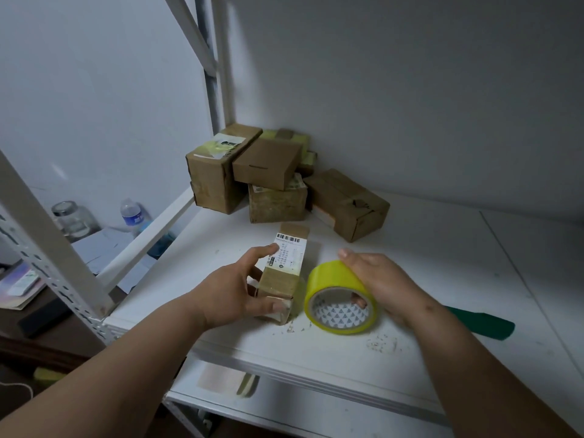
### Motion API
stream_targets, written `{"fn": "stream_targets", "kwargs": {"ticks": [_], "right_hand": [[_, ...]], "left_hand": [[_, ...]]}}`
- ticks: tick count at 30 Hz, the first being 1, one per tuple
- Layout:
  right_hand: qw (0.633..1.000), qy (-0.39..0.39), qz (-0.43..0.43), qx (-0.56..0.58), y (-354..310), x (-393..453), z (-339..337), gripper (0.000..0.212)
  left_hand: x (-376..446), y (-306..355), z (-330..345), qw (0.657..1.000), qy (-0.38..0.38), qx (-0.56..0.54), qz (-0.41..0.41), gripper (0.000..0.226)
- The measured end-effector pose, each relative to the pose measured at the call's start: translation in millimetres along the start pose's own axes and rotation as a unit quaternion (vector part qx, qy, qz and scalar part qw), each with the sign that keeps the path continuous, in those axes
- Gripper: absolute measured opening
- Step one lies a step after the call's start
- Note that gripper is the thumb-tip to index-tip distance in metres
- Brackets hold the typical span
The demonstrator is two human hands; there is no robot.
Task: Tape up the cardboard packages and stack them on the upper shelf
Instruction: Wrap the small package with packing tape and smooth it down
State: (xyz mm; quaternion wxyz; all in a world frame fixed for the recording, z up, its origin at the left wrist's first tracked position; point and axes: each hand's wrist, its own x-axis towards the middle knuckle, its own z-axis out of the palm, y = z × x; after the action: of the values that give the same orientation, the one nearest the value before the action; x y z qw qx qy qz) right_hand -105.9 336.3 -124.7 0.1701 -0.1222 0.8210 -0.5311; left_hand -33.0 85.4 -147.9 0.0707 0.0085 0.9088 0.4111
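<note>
Yellow tape roll (pixel 341 298) stands on its edge on the white shelf (pixel 442 279), and the right hand (pixel 382 282) holds it from the top and right side: the fingers are curled over the yellow band, and one fingertip shows through the cardboard core. The left hand (pixel 234 289) holds a small cardboard box (pixel 284 276) just beside the roll, on its left. The thumb presses on the near end of the box, the forefinger lies stretched along the upper left edge, near the white label (pixel 289 252) with a barcode; the other fingers are hidden behind the box, so their position cannot be told. The box lies lengthwise, pointing away from the person, and its near end is wrapped in clear shiny tape. Both forearms come in from the lower edge of the view.

Small crumbs of paper or cardboard lie on the shelf in front of the roll. A dark green flat thing (pixel 483 324) lies to the right, partly behind the right wrist. At the back corner of the shelf is a pile of cardboard packages (pixel 271 178), some with yellow-green tape on them, stacked loosely, one leaning on another. Beyond the shelf frame (pixel 57 260), at the left and lower down, stand a plastic water bottle (pixel 132 213) and a glass jar (pixel 71 219)
</note>
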Motion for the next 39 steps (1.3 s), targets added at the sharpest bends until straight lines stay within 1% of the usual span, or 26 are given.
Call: {"fn": "stream_targets", "kwargs": {"ticks": [2,3,7,8,9,10,12,13,14,15,17,18,20,21,23,24,25,27,29,30,31,33,35,36,38,39], "right_hand": [[0.998,-0.002,-0.007,-0.060,0,0,8,0.052],[0.997,0.001,-0.013,-0.078,-1,1,11,0.052],[0.995,0.003,-0.035,-0.091,-5,1,19,0.052],[0.998,0.002,-0.032,-0.058,-5,0,20,0.053],[1.000,0.002,-0.019,0.012,-9,0,22,0.053],[0.994,-0.005,-0.002,0.108,-13,0,20,0.049],[0.956,-0.048,0.002,0.288,-22,1,16,0.038],[0.938,-0.071,-0.008,0.338,-25,2,14,0.034],[0.934,-0.090,-0.022,0.346,-27,3,13,0.029],[0.938,-0.101,-0.034,0.329,-25,5,14,0.023],[0.955,-0.108,-0.043,0.272,-20,6,20,0.015],[0.963,-0.108,-0.044,0.242,-18,6,24,0.020],[0.978,-0.101,-0.046,0.178,-19,5,35,0.044],[0.980,-0.104,-0.047,0.164,-20,3,42,0.051],[0.980,-0.112,-0.052,0.156,-22,2,54,0.058],[0.980,-0.114,-0.052,0.157,-22,3,58,0.061],[0.977,-0.118,-0.047,0.169,-22,4,60,0.061],[0.969,-0.126,-0.037,0.210,-24,4,62,0.051],[0.965,-0.127,-0.036,0.226,-25,4,62,0.042],[0.967,-0.123,-0.038,0.221,-26,4,62,0.041],[0.971,-0.116,-0.039,0.206,-27,5,63,0.043],[0.980,-0.094,-0.044,0.168,-31,7,62,0.059],[0.985,-0.082,-0.050,0.146,-37,4,58,0.073],[0.985,-0.079,-0.053,0.145,-38,3,53,0.070],[0.985,-0.063,-0.046,0.154,-37,1,33,0.043],[0.986,-0.056,-0.034,0.153,-32,1,23,0.040]], "left_hand": [[1,4,-1,1.000,-0.007,-0.021,-0.022,0.098],[0,8,0,0.998,-0.003,-0.044,-0.039,0.095],[-4,20,5,0.985,0.036,-0.149,-0.084,0.075],[-5,21,4,0.977,0.039,-0.191,-0.092,0.070],[-6,20,4,0.962,0.038,-0.251,-0.100,0.066],[-8,19,4,0.940,0.033,-0.322,-0.112,0.063],[-12,14,6,0.880,0.028,-0.456,-0.130,0.057],[-13,11,9,0.862,0.032,-0.489,-0.134,0.055],[-13,6,13,0.860,0.036,-0.490,-0.139,0.054],[-13,2,17,0.875,0.043,-0.460,-0.145,0.054],[-10,-7,18,0.921,0.069,-0.355,-0.145,0.052],[-10,-9,16,0.940,0.081,-0.305,-0.131,0.050],[-10,-13,8,0.967,0.112,-0.210,-0.086,0.046],[-11,-14,5,0.977,0.127,-0.163,-0.055,0.043],[-16,-10,2,0.986,0.127,-0.108,-0.007,0.054],[-18,-10,2,0.988,0.112,-0.105,0.004,0.058],[-20,-10,3,0.990,0.092,-0.110,0.010,0.053],[-25,-11,5,0.991,0.063,-0.120,0.015,0.035],[-26,-16,7,0.991,0.068,-0.118,0.014,0.031],[-25,-19,8,0.990,0.074,-0.116,0.014,0.032],[-25,-22,9,0.990,0.075,-0.116,0.014,0.036],[-24,-27,10,0.988,0.074,-0.132,0.010,0.043],[-23,-31,10,0.986,0.071,-0.151,0.009,0.033],[-23,-33,11,0.984,0.074,-0.163,0.005,0.031],[-23,-38,10,0.979,0.086,-0.186,-0.013,0.032],[-24,-39,10,0.976,0.092,-0.195,-0.026,0.034]]}}
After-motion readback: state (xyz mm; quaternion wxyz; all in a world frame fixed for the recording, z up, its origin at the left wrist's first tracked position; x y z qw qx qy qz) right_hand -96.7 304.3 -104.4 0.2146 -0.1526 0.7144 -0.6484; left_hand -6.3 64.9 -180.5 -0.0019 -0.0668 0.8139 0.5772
